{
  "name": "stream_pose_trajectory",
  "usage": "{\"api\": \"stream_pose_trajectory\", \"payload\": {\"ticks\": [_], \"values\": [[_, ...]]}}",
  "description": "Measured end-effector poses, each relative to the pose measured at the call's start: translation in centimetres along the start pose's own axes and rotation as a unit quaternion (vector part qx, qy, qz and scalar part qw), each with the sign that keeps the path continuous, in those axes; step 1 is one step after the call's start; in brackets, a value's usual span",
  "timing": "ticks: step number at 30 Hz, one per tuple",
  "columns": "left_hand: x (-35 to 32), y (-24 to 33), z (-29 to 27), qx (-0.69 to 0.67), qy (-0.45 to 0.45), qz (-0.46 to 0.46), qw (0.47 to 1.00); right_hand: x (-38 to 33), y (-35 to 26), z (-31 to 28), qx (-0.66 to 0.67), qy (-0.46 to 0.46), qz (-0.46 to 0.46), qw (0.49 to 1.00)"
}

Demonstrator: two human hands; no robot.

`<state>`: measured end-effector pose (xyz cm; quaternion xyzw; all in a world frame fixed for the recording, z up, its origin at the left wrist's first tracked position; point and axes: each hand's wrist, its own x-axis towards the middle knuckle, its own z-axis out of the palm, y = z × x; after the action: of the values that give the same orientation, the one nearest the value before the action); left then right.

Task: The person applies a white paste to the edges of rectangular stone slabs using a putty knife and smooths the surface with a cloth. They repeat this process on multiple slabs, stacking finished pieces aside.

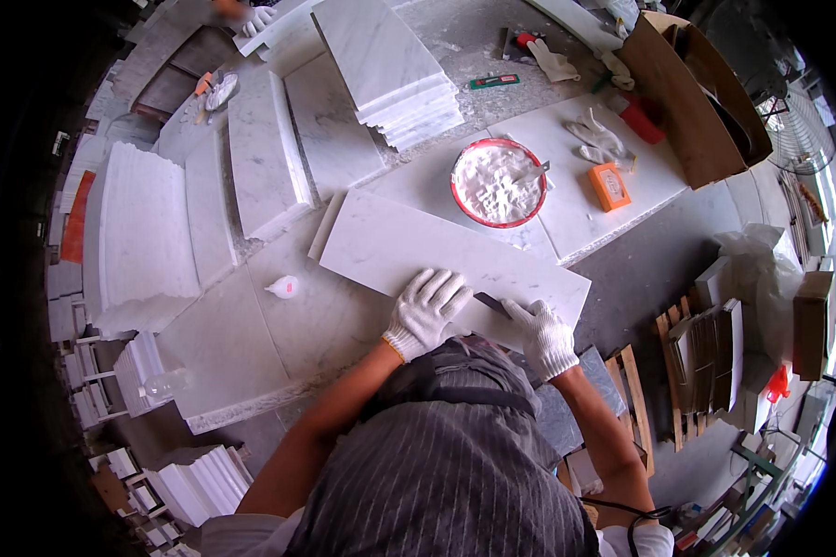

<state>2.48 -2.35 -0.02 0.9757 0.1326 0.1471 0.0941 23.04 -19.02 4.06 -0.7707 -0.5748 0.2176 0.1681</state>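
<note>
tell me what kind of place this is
Most likely a stone or marble workshop. White marble slabs are stacked all around the worktable, a red tub of white paste sits nearby, and the gloved left hand and right hand work a slab's edge.

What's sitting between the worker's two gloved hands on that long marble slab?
In the head view, a thin dark blade-like tool lies between the left hand and the right hand, on the white marble slab. The right hand appears to hold it.

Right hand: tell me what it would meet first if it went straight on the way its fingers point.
The right hand points up-left along the marble slab; it would likely first meet the dark blade it holds, then the left hand.
</note>
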Motion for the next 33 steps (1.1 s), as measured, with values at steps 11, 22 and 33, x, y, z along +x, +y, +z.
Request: {"api": "stream_pose_trajectory", "payload": {"ticks": [11, 22, 33], "values": [[0.2, 0.0, 0.0, -0.002, 0.001, 0.013, 1.000, 1.9, 3.8, -0.2, 0.041, 0.082, 0.015, 0.996], [0.1, 0.1, 0.3, 0.027, -0.006, 0.011, 1.000, 2.4, 2.8, -0.7, 0.043, 0.043, -0.013, 0.998], [-0.2, -0.2, 0.9, 0.034, 0.008, 0.019, 0.999, 2.9, 3.2, -0.8, 0.021, 0.000, -0.023, 1.000]]}}
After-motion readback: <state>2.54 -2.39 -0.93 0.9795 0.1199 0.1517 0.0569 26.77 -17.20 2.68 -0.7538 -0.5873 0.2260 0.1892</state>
